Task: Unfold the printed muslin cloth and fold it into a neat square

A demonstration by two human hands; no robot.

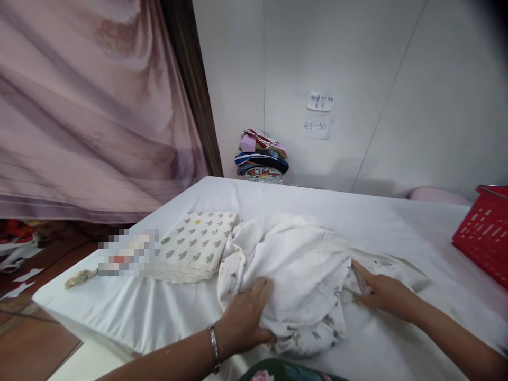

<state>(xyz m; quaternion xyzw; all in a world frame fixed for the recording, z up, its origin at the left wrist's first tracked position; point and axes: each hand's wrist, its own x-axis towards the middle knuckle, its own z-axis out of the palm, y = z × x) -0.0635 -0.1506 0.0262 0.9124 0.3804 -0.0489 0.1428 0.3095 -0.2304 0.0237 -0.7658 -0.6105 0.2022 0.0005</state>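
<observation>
Two bare hands are observed at a crumpled white printed cloth, which is spread loosely on the near middle of a white-covered table. The left hand is laid on the cloth's near left part, half open, with the thumb held apart from the fingers; no firm grip is seen. A silver-coloured bracelet is worn on that wrist. The right hand is placed at the cloth's right side, with thumb and fingers parted around a fold; whether the fabric is pinched cannot be told. To the left, just beside the cloth, a folded patterned cloth is laid flat. A red basket is noted at the far right. Beyond the table, a fabric pile is stacked by the wall, where handwritten paper signs are fixed.
</observation>
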